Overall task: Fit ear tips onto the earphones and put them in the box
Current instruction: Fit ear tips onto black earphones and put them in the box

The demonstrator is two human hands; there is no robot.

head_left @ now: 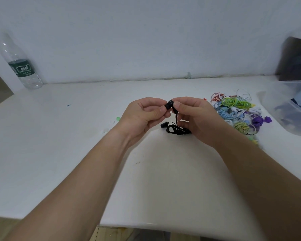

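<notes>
Left hand (144,113) and right hand (195,115) both pinching one black earbud (169,106) above the surface (76,136), its cable bundle (177,130) dangling below; coloured earphone pile (236,112) and clear box (294,108) to the right

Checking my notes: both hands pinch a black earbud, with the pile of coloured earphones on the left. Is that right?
No: the head view shows the pile of coloured earphones on the right. The left hand and right hand do pinch the black earbud.
</notes>
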